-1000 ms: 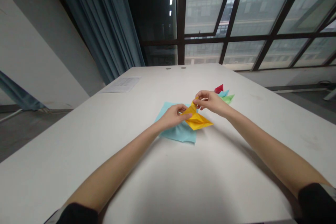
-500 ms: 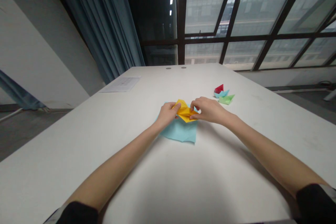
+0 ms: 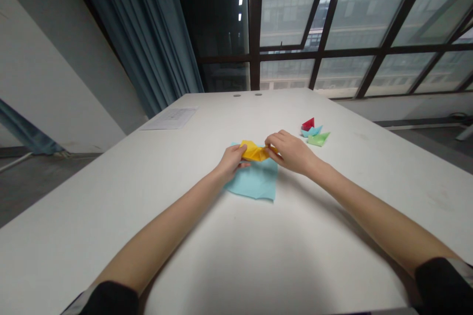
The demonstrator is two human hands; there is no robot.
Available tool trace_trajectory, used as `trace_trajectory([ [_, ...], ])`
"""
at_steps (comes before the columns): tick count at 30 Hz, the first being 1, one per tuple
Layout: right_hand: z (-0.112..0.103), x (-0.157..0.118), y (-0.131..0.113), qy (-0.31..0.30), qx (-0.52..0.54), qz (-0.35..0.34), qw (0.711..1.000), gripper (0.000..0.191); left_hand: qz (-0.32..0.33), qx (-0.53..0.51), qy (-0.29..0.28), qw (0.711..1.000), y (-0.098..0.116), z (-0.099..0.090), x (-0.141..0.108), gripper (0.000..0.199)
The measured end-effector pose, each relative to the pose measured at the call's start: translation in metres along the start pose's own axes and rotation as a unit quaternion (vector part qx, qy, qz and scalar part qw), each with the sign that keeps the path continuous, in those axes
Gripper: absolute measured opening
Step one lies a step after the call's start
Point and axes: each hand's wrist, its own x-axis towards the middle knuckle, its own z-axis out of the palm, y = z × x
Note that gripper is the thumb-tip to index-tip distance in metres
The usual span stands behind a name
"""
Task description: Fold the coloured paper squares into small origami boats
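A folded piece of yellow paper (image 3: pixel 254 151) is held between my two hands, just above a light blue sheet of paper (image 3: pixel 254 182) on the table. My left hand (image 3: pixel 233 160) pinches its left end, thumb on top. At the right end, the fingers and thumb of my right hand (image 3: pixel 286 150) are closed on the paper and partly cover it. Beyond my right hand lie small folded paper boats: a red one (image 3: pixel 308 124), a blue one (image 3: pixel 312 131) and a green one (image 3: pixel 318 139).
The white table (image 3: pixel 185 261) stretches away toward the windows. A printed sheet (image 3: pixel 170 118) lies at its far left. Behind that hangs a blue curtain (image 3: pixel 148 34). Two round holes show near the table's far edge.
The yellow paper has turned and now looks flatter and more level, its lower point no longer hanging down. Both hands have shifted slightly left, the right one also a little up.
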Motion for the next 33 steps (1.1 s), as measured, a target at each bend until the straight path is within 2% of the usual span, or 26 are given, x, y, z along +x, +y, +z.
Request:
trace_trajectory([
  [2, -0.003, 0.000, 0.001, 0.027, 0.028, -0.062, 0.997, 0.014, -0.015, -0.033, 0.025, 0.999, 0.000, -0.005, 0.005, 0.020],
  [5, -0.006, -0.001, 0.004, 0.013, 0.041, -0.115, 0.992, 0.012, -0.051, -0.104, 0.072, 0.991, 0.002, -0.013, 0.013, 0.020],
  [9, -0.009, -0.003, 0.005, -0.059, 0.033, -0.100, 0.993, 0.011, -0.062, -0.196, 0.129, 0.970, 0.007, -0.021, 0.019, 0.018],
  [12, -0.011, -0.004, 0.004, -0.099, 0.048, -0.089, 0.990, 0.010, -0.027, -0.209, 0.143, 0.967, 0.009, -0.021, 0.019, 0.016],
  [15, -0.013, -0.004, 0.004, -0.086, 0.084, -0.064, 0.991, 0.021, 0.062, -0.136, 0.120, 0.982, 0.007, -0.017, 0.016, 0.015],
  [18, -0.013, -0.003, 0.006, -0.014, 0.124, -0.014, 0.992, 0.029, 0.163, -0.025, 0.074, 0.984, 0.004, -0.012, 0.011, 0.023],
  [20, -0.013, -0.003, 0.008, 0.034, 0.150, 0.009, 0.988, 0.027, 0.199, 0.013, 0.038, 0.979, 0.004, -0.007, 0.006, 0.031],
  [23, -0.013, -0.003, 0.010, 0.030, 0.207, 0.032, 0.977, 0.024, 0.202, 0.004, -0.021, 0.979, 0.005, -0.001, -0.001, 0.038],
  [27, -0.009, -0.003, 0.009, -0.054, 0.307, 0.080, 0.947, 0.032, 0.173, -0.048, -0.071, 0.981, 0.008, 0.005, -0.009, 0.042],
  [33, -0.001, -0.003, 0.008, -0.105, 0.343, 0.151, 0.921, 0.041, 0.151, -0.089, -0.123, 0.977, 0.013, 0.009, -0.016, 0.037],
])
